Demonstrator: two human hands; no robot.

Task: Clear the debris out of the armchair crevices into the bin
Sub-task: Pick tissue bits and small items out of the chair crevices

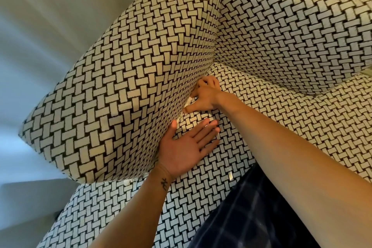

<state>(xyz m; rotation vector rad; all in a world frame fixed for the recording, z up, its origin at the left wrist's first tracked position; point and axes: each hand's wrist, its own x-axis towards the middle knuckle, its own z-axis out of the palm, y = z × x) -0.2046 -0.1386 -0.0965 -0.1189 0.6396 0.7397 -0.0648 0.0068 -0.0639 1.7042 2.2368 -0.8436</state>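
White paper scrap (188, 102) sits mid-frame in the crevice between the armrest (112, 90) and seat (281, 127) of the black-and-cream basket-weave fabric armchair. Right hand (205, 95) has its fingers curled into that crevice at the scrap; can't tell whether it grips it. Left hand (186, 148) lies just below, palm up, fingers straight, nothing held. Another white scrap (230, 175) lies on the seat, lower centre. Dark checked cloth (241, 219) covers the seat edge, lower right.

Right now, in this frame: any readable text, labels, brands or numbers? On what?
No readable words, labels, brands or numbers.
Tattoo at the wrist of the left hand: small dark mark, too blurred to read.
Armchair fabric: basket-weave pattern only, no text.
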